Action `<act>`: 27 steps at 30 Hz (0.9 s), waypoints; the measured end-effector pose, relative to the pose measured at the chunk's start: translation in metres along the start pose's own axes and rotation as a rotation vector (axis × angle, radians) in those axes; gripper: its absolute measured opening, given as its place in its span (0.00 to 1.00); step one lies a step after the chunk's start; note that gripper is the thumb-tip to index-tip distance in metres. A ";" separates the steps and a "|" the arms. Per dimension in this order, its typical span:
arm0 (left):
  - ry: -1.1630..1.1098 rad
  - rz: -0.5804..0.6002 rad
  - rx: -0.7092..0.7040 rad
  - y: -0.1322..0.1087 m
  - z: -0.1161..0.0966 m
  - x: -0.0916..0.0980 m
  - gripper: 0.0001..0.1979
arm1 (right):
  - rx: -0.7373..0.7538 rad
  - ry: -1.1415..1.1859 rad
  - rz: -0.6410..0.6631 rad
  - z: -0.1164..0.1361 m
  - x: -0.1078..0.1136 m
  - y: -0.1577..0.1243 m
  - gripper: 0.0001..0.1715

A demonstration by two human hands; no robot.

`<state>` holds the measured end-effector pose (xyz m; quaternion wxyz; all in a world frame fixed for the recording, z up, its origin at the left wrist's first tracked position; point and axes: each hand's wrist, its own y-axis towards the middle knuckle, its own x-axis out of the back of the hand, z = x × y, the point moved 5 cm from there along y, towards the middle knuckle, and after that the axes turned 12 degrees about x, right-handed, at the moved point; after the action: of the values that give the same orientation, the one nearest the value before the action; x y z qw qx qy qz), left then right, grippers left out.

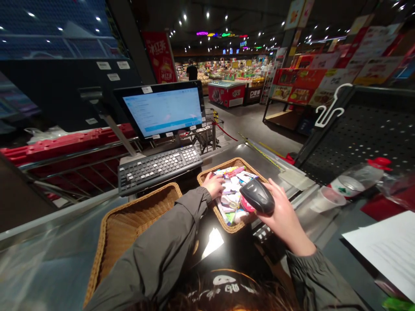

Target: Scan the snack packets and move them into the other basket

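The right hand [280, 211] grips a barcode scanner [257, 196], probably light and stiff, over the wicker basket [232, 230]. Farther, the left hand [213, 185] touches packets [231, 186] inside — likely soft, slippery, better pinched by edges — but its grip I cannot tell.

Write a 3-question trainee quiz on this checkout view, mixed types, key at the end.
1. Which hand holds the black handheld device?
2. True or false: the left hand is at the basket of small packets.
3. What lies just below the lit screen in the picture?
A) white hanger
B) keyboard
C) printed paper sheet

Key:
1. The right hand.
2. True.
3. B.
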<state>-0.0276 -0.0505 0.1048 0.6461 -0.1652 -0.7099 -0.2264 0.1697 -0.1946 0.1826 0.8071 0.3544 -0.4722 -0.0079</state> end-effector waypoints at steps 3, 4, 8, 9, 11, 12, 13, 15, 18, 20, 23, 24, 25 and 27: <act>-0.039 -0.030 0.047 -0.013 0.014 0.036 0.05 | 0.030 -0.003 -0.042 0.004 0.000 0.004 0.34; -0.051 -0.060 0.071 -0.020 0.019 0.053 0.06 | 0.043 -0.006 -0.057 0.006 0.000 0.005 0.35; -0.172 -0.286 0.184 -0.064 0.042 0.129 0.11 | 0.106 -0.007 -0.076 0.022 -0.004 0.015 0.35; -0.188 -0.339 0.238 -0.077 0.048 0.145 0.12 | 0.125 -0.002 -0.067 0.028 -0.006 0.018 0.35; -0.203 -0.421 0.346 -0.102 0.060 0.170 0.13 | 0.171 0.012 -0.045 0.043 -0.010 0.026 0.34; -0.206 -0.456 0.399 -0.114 0.067 0.178 0.14 | 0.200 0.020 -0.039 0.051 -0.012 0.030 0.34; -0.205 -0.486 0.446 -0.126 0.074 0.185 0.14 | 0.234 0.030 -0.036 0.059 -0.014 0.034 0.33; -0.194 -0.539 0.531 -0.147 0.087 0.194 0.14 | 0.304 0.049 -0.036 0.078 -0.017 0.043 0.33; -0.181 -0.600 0.633 -0.174 0.109 0.202 0.13 | 0.386 0.069 -0.021 0.104 -0.022 0.056 0.32; -0.187 -0.632 0.683 -0.191 0.122 0.207 0.12 | 0.427 0.081 -0.008 0.120 -0.027 0.065 0.33; -0.199 -0.666 0.734 -0.213 0.135 0.213 0.12 | 0.486 0.093 -0.003 0.141 -0.035 0.077 0.31; -0.204 -0.675 0.746 -0.220 0.139 0.214 0.11 | 0.502 0.097 0.001 0.148 -0.038 0.081 0.29; -0.210 -0.683 0.754 -0.226 0.141 0.216 0.11 | 0.517 0.100 0.008 0.154 -0.040 0.083 0.28; -0.217 -0.701 0.765 -0.237 0.145 0.218 0.11 | 0.540 0.111 0.026 0.165 -0.046 0.088 0.27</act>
<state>-0.2986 -0.1858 0.2863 0.4686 0.3070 -0.8172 -0.1353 -0.0105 -0.2057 0.2486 0.7082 0.5505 -0.4166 0.1479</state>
